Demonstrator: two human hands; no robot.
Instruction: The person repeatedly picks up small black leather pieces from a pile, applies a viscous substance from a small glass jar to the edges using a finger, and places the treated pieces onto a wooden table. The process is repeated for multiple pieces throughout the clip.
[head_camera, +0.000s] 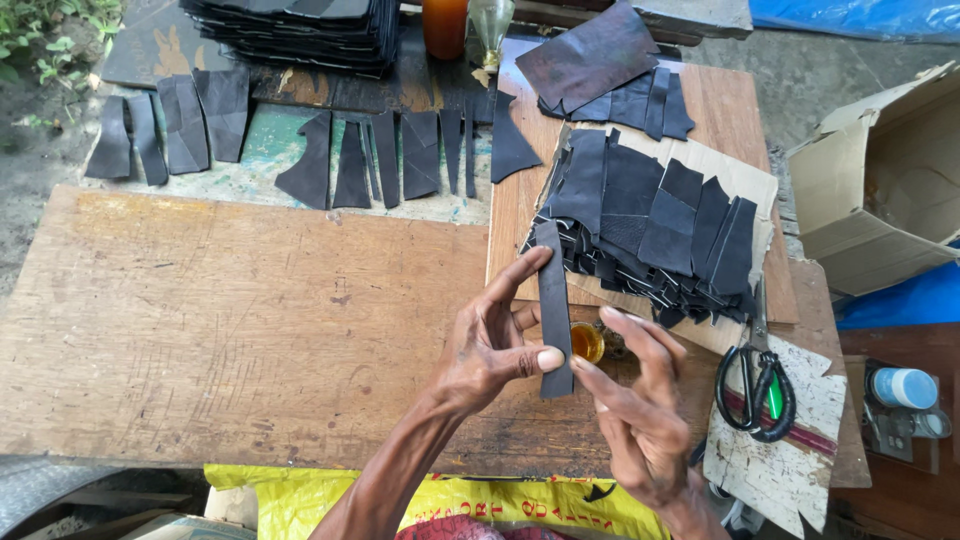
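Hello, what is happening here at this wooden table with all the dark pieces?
A person holds one long dark strip upright over the wooden table. The left hand pinches it between thumb and fingers, and the right hand touches its lower end. Behind the strip sits a small open container of amber liquid. A pile of similar dark pieces lies on cardboard further back, more cut pieces are laid out in a row, and black-handled scissors rest to the right.

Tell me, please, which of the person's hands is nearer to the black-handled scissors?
The right hand is nearer: the scissors lie just beyond it on the right side of the table. The left hand, pinching the dark leather strip, is farther off, on the right hand's other side.
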